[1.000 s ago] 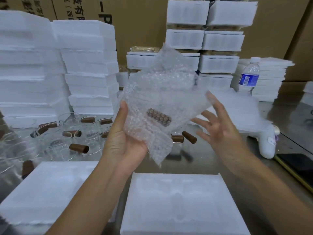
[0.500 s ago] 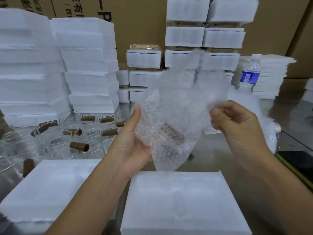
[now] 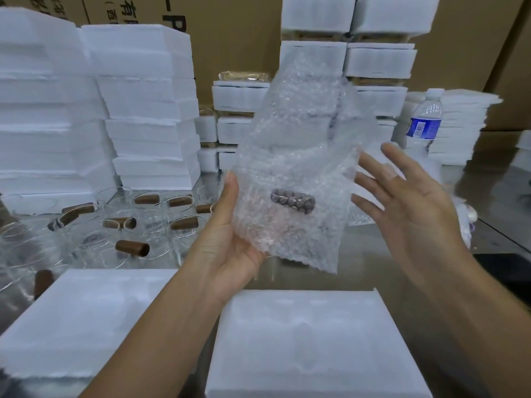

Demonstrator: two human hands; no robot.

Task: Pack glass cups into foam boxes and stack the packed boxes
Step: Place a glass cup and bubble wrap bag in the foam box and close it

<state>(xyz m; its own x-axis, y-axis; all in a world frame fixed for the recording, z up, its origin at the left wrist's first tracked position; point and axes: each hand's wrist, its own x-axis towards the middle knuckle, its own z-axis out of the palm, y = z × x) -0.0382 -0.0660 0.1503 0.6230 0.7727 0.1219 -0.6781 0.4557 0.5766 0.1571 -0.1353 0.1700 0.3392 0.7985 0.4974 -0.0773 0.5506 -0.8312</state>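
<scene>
While my left hand (image 3: 232, 242) grips a bag (image 3: 301, 156) of bubble wrap from below, thumb lying up its left edge and fingers curled behind it (they show pink through the bubbles), my right hand (image 3: 411, 208) hangs just beside the bag's right edge, fingers spread and straight, holding nothing. Whether its fingertips touch the wrap I cannot tell. Low in the bag sits a cup (image 3: 287, 216); its brown handle (image 3: 293, 197) shows plainly through the wrap, but the glass itself is hard to make out. I hold the bag upright, leaning a little to the right, in the air above a white foam box (image 3: 316, 349) that lies on the surface (image 3: 359, 262) right in front of me, with faint hollows in its top. A second foam piece (image 3: 71, 317) lies just to its left. Behind that, unwrapped cups (image 3: 149, 222) with the same brown handles crowd the surface. Tall foam stacks (image 3: 138, 116) rise behind them. Farther back, packed boxes (image 3: 316, 21) stand piled against cardboard cartons (image 3: 238, 33). A water bottle (image 3: 425, 122) stands at the right, beyond my right hand.
</scene>
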